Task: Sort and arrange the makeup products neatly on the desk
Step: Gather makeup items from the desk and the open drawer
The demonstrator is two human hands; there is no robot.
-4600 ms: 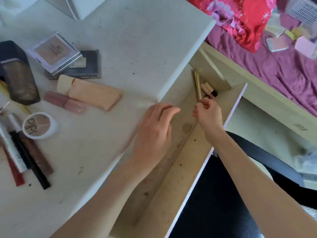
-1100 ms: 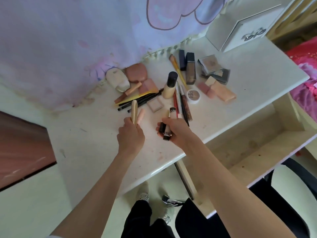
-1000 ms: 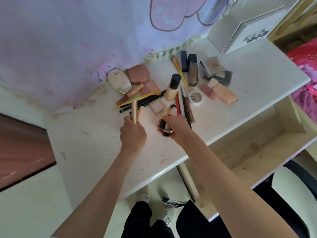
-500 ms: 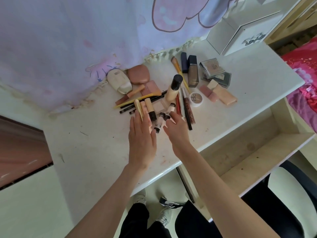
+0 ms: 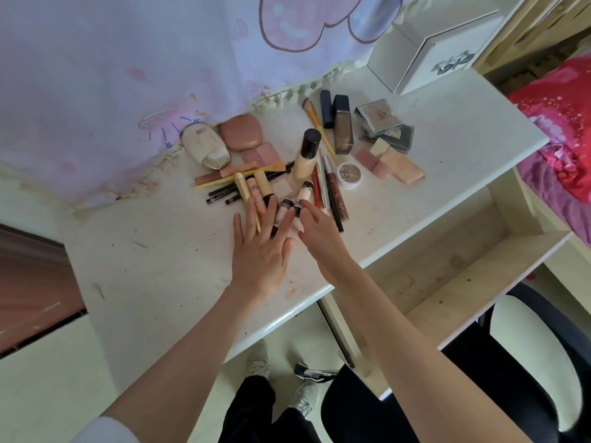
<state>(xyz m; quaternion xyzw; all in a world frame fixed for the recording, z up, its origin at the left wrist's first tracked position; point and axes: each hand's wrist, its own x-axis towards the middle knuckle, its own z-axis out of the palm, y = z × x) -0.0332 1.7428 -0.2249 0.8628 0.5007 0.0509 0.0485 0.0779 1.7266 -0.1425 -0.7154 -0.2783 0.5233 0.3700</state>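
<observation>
A heap of makeup lies on the white desk [image 5: 153,270]. A row of slim tubes [image 5: 259,188] and two black-capped tubes [image 5: 303,195] lie side by side at its near edge. My left hand [image 5: 260,251] rests flat with straight fingers over the ends of the slim tubes. My right hand [image 5: 315,228] touches the black-capped tubes with straight fingers. Behind them stand a foundation bottle [image 5: 307,155], pencils [image 5: 224,195], lip glosses [image 5: 334,196], a round pot [image 5: 349,175], compacts [image 5: 241,132] and eyeshadow palettes [image 5: 379,118].
An open wooden drawer [image 5: 447,266] juts out at the right under the desk top. A white box [image 5: 435,55] stands at the back right. A printed cloth [image 5: 128,75] hangs along the back edge. A black chair [image 5: 527,362] and a bed [image 5: 559,129] are at the right.
Both hands held tubes above the desk a second ago. The tubes now lie in a row on the desk, and both hands have flattened onto them.
</observation>
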